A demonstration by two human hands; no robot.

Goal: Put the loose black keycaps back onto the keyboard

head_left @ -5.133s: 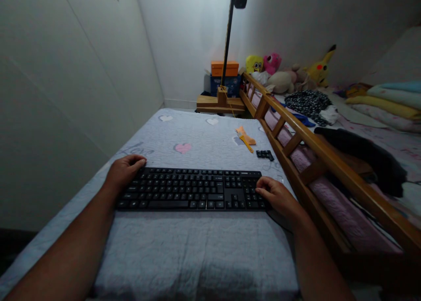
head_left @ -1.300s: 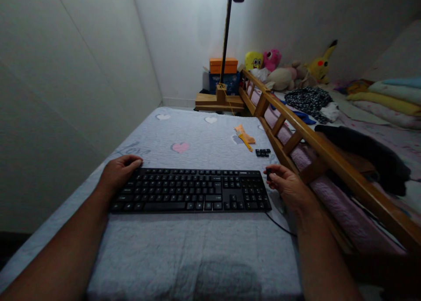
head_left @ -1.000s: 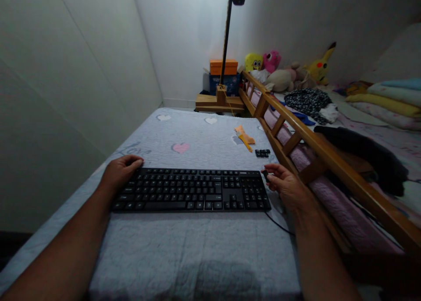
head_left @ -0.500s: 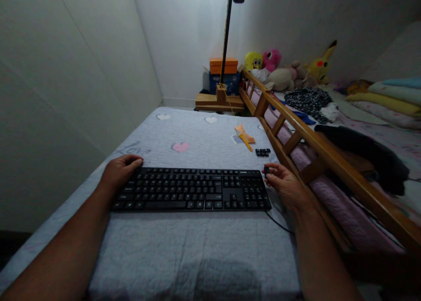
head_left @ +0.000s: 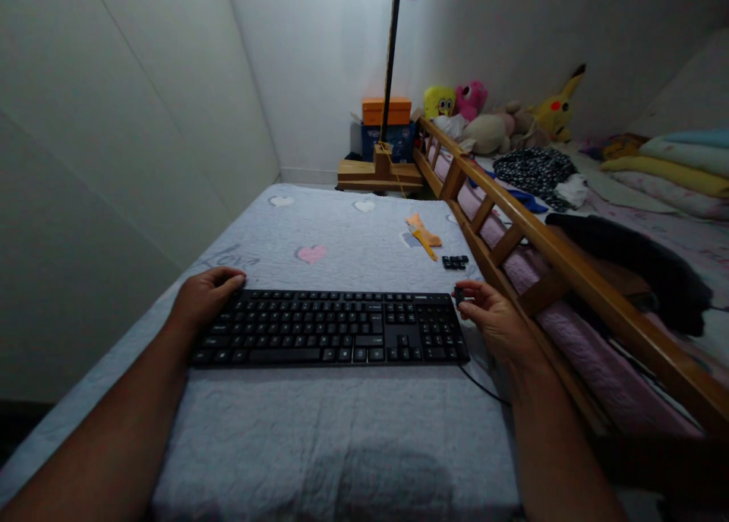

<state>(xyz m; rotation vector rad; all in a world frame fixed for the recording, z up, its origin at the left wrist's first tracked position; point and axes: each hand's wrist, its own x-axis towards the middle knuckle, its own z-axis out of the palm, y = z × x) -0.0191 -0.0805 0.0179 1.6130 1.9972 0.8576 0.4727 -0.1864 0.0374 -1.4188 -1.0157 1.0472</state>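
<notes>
A black full-size keyboard (head_left: pixel 307 328) lies flat on the light blue quilted bed cover, its cable leaving at the lower right corner. My left hand (head_left: pixel 205 298) is closed on the keyboard's upper left corner, thumb stretched along the back edge; its other fingertips are mostly hidden. Just off the right end, my right hand (head_left: pixel 487 313) pinches a small black keycap (head_left: pixel 459 295) between thumb and fingers. Beyond that hand, several loose black keycaps (head_left: pixel 454 262) sit in a cluster on the cover. Farther back, a yellow-handled brush (head_left: pixel 424 245) rests against an orange cloth (head_left: pixel 428 232).
A wooden bed rail (head_left: pixel 512 210) runs along the right side, close to my right forearm. Behind it are plush toys (head_left: pixel 487 136), clothes and folded bedding. A pole stand on a wooden base (head_left: pixel 364 174) and an orange box (head_left: pixel 387 112) are at the far end. White cabinet doors (head_left: pixel 130 127) rise on the left.
Almost nothing differs. The view has shifted very slightly; both hands keep their places, and the keycap in my right hand has turned or moved a tiny bit left.
</notes>
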